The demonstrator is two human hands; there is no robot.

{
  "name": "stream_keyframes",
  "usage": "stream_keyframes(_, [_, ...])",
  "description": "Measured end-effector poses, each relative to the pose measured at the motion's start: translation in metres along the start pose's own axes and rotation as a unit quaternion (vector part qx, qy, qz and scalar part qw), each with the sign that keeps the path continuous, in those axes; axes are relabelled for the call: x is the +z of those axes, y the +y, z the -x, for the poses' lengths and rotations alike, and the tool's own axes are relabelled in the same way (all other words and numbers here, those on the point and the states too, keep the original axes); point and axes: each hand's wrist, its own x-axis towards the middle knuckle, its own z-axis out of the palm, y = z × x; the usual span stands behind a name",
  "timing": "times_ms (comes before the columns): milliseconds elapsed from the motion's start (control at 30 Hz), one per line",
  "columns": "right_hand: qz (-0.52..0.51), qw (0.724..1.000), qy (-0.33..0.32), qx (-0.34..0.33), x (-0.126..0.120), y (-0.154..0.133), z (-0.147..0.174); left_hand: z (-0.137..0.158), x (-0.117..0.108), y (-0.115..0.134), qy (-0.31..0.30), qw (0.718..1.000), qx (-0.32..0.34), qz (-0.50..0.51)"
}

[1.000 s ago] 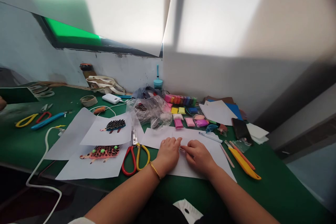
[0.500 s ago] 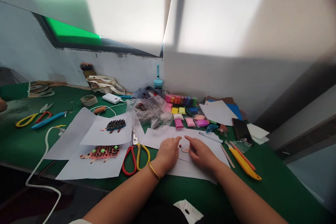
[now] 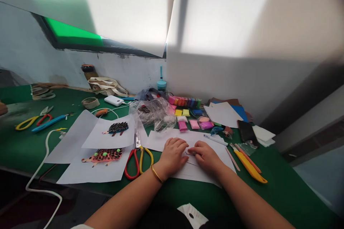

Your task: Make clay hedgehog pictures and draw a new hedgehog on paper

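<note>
On a white sheet of paper (image 3: 161,141) with pencil lines, my left hand (image 3: 174,155) rests with bent fingers, its thumb apart from them. I see nothing held in it. Just to its right, my right hand (image 3: 206,155) is curled, its index fingertip pressing down at a small pale-pink clay piece (image 3: 190,153) on the paper. Its fingers hide most of that piece, and anything pinched there is too small to make out. The fingertips of both hands nearly meet.
Large scissors (image 3: 139,162) with red and yellow handles lie left. Two papers there carry a black hedgehog (image 3: 118,127) and a pink hedgehog (image 3: 107,155). Several clay packets (image 3: 182,126) stand behind the hands. A pen (image 3: 216,139) and a yellow cutter (image 3: 249,167) lie right.
My right index finger has bent down onto the clay piece. My left fingers have lowered and curled. The small reddish ball that showed between my hands is now hidden.
</note>
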Motion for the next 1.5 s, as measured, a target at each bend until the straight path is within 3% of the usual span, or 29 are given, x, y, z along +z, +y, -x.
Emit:
stream_keyframes(167, [-0.006,1.000,0.006,-0.009,-0.0008,0.0002,0.0002,0.0010,0.0055,-0.0021,-0.058,0.998,0.001,0.013])
stream_keyframes(400, [-0.003,1.000,-0.001,-0.003,0.0000,-0.0006,0.0001,0.0001,0.0066,-0.0025,-0.082,0.996,-0.009,0.017])
stream_keyframes(633, [-0.022,1.000,0.021,0.001,-0.0009,-0.0002,0.0005,0.0002,0.0065,-0.0014,-0.082,0.997,-0.009,0.003])
stream_keyframes(833, [-0.019,1.000,0.001,-0.001,-0.0015,-0.0011,0.0005,-0.0006,0.0059,-0.0014,-0.084,0.996,0.000,0.006])
stream_keyframes(1033, [-0.029,0.999,0.034,0.008,0.0001,0.0040,0.0010,0.0000,0.0058,-0.0009,-0.089,0.996,-0.002,0.000])
stream_keyframes(1500, [-0.019,0.999,0.023,0.027,-0.0025,-0.0001,0.0011,0.0001,0.0052,-0.0011,-0.088,0.996,-0.001,0.008])
